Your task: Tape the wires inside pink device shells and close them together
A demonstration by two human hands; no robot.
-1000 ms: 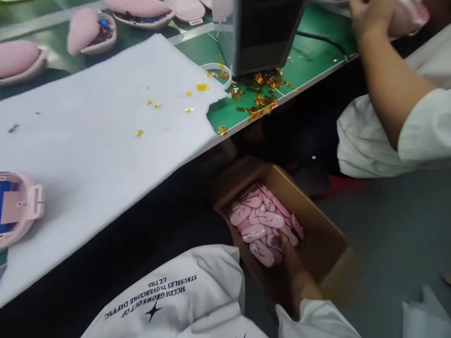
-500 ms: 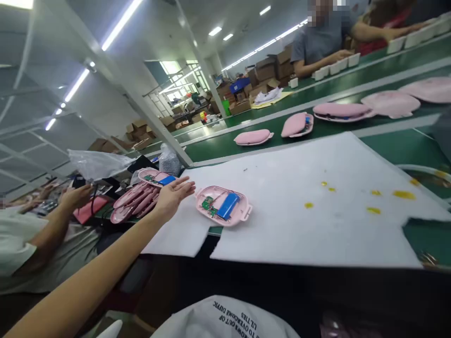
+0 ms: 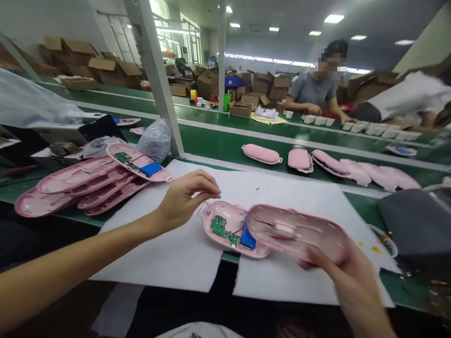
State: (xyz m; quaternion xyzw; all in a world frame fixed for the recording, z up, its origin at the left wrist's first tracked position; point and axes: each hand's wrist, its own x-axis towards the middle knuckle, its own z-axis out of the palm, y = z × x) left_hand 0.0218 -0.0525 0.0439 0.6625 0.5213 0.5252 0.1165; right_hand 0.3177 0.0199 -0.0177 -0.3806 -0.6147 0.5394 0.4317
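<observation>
My right hand (image 3: 352, 272) grips a pink plastic shell half (image 3: 317, 232) by its near right edge, with the hollow inside facing me and thin wires on it. It hangs over the right part of a pink casing base (image 3: 229, 213) lying on the white sheet. In that base sit a green circuit board (image 3: 220, 226) and a blue battery block (image 3: 247, 238), the latter partly hidden by the shell half. My left hand (image 3: 186, 197) is just above the base's left end, its thumb and fingertips pinched together; whatever they hold, if anything, cannot be made out.
Pink shell halves (image 3: 81, 183) are stacked at left, topped by a casing with a board (image 3: 141, 164). Behind them stands a bag of small parts (image 3: 155, 141). Closed pink cases (image 3: 262, 154) line the green conveyor (image 3: 204, 141). A dark grey object (image 3: 416, 225) is at right. Co-workers sit across.
My right hand has come into view with a pink shell half. My left hand has gone from outstretched fingers to a pinch. The view has turned left and levelled.
</observation>
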